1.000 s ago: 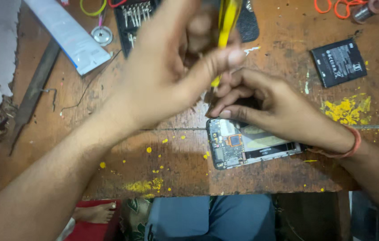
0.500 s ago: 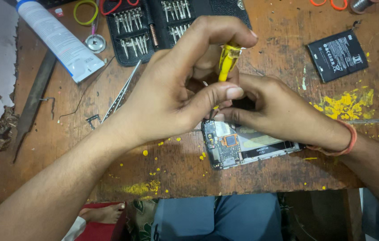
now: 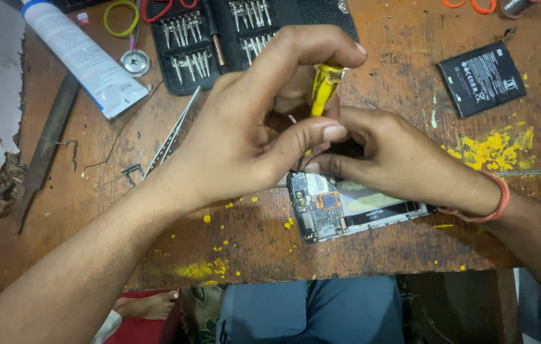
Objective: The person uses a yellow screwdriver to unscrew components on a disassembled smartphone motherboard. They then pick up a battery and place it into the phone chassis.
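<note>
An opened phone [image 3: 347,207] with its circuit board bare lies on a worn wooden table [image 3: 251,248]. My left hand [image 3: 251,121] grips a yellow-handled screwdriver [image 3: 324,86], held upright, its tip pointing down at the phone's top left corner. My right hand [image 3: 398,156] rests on the phone's upper edge, fingers curled and pressing it down, close against my left thumb. The screwdriver's tip is hidden between my fingers.
A black case of screwdriver bits [image 3: 245,32] lies open at the back. Tweezers [image 3: 171,137] and a white tube [image 3: 82,57] lie to the left, a black battery [image 3: 481,76] at the right. Yellow paint spots [image 3: 490,150] mark the wood.
The view has shifted so the table sits lower in frame. My left hand has steadied, bringing the screwdriver upright over the phone's corner. My right hand stays on the phone.
</note>
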